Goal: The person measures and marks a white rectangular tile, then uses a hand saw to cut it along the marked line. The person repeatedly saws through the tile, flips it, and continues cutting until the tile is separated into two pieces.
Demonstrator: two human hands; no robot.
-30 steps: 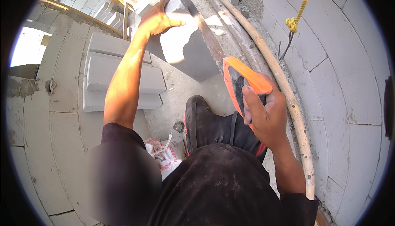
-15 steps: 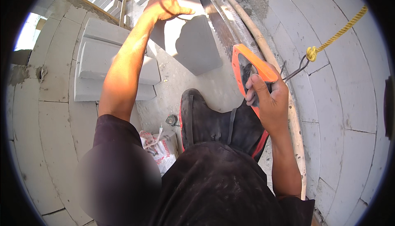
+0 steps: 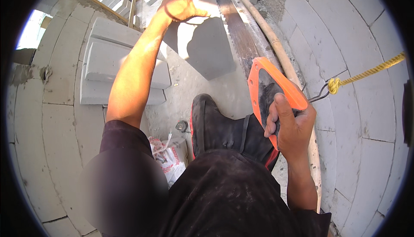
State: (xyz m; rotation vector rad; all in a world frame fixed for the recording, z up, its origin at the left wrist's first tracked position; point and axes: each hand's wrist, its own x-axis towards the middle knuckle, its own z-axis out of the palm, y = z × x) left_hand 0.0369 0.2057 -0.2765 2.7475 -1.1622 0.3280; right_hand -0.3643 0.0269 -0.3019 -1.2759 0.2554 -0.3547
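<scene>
My left hand [image 3: 181, 6] rests flat on top of a grey block [image 3: 202, 43], fingers curled over its far edge and pressing it down. The block stands on the dusty floor [image 3: 224, 94] ahead of my black boot [image 3: 220, 127]. My right hand [image 3: 291, 122] is closed around the orange handle [image 3: 276, 86] of a saw, whose long dark blade [image 3: 235, 25] runs away from me along the block's right side, touching it or just beside it; I cannot tell which. A pale pole [image 3: 269, 38] lies beside the blade, along the foot of the block wall [image 3: 345, 43] on my right. A yellow rope [image 3: 371, 71] comes in from the right and ends in a knot on a wire hook near the handle. To my left lie stacked grey blocks [image 3: 103, 64]. Down by my left knee sits a crumpled white bag [image 3: 168, 157] with red print, next to a small round dark thing [image 3: 182, 126] on the floor.
</scene>
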